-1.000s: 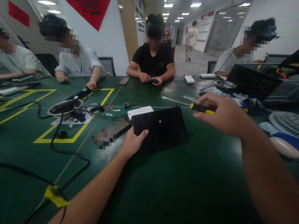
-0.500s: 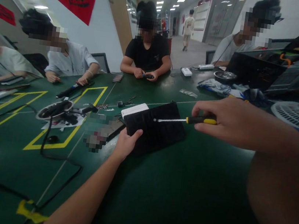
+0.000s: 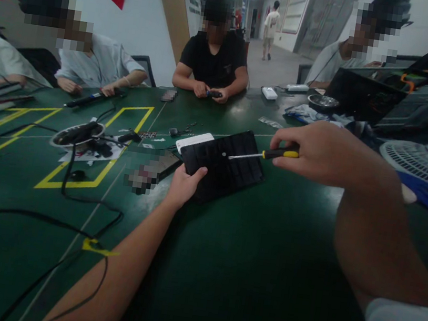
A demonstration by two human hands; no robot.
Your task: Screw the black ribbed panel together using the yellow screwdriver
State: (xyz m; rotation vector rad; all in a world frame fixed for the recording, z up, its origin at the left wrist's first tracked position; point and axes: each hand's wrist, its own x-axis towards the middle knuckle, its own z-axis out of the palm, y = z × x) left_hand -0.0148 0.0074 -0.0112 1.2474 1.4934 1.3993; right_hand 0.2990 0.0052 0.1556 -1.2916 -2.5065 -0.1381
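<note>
A flat black panel (image 3: 228, 170) lies on the green table (image 3: 246, 271) in front of me. My left hand (image 3: 184, 187) grips its near left corner, thumb on top. My right hand (image 3: 319, 151) is closed round a screwdriver (image 3: 266, 154) with a black and yellow handle. The metal shaft points left and its tip rests at a small pale spot near the panel's middle. A white slab (image 3: 195, 141) sticks out from behind the panel's far left edge.
Several other people sit round the table handling small items. A round dish with black tools (image 3: 78, 136), black cables (image 3: 84, 201) and yellow tape lines (image 3: 75, 181) lie to the left. A white fan (image 3: 420, 163), blue cloth and dark cases stand at the right.
My right hand has brought the screwdriver down from above the panel's far edge until its tip meets the panel's middle. My left hand has kept its grip on the corner.
</note>
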